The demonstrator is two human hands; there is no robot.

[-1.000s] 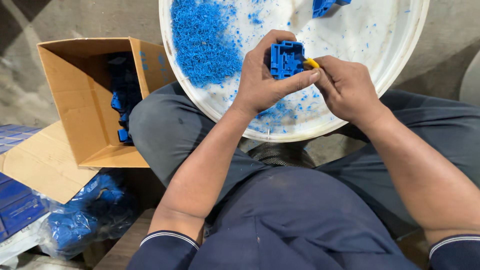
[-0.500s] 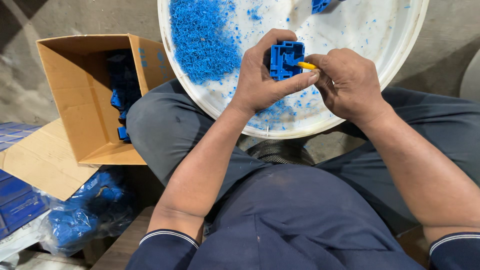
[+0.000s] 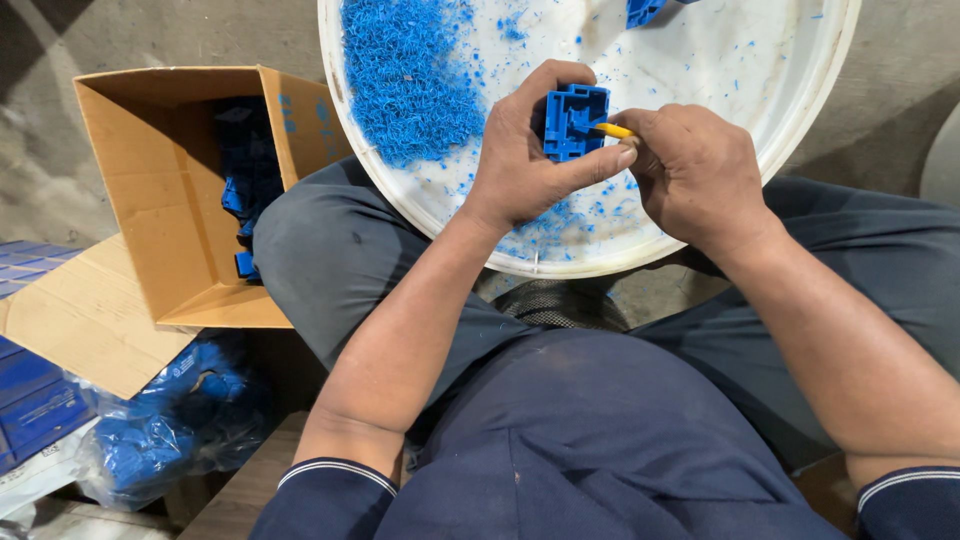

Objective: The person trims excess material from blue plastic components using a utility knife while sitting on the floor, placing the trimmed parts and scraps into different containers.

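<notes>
Trimming in progress: a thick pile of blue shavings [image 3: 405,80] already lies at the white tray's [image 3: 800,130] left edge, trimmed blue parts [image 3: 240,190] sit in the cardboard box [image 3: 150,240]. Left hand [image 3: 525,165] is wrapped tight around a blue plastic part [image 3: 572,122] over the tray's near rim; right hand [image 3: 695,175] is closed on a yellow-handled tool [image 3: 612,130] pressed against it. Another blue piece [image 3: 643,10] waits at the far edge.

We see a small workshop floor: bare concrete, a white tub lid [image 3: 800,130] strewn with blue plastic shavings [image 3: 405,80], and a cardboard box [image 3: 150,190] of blue moulded parts at left.
</notes>
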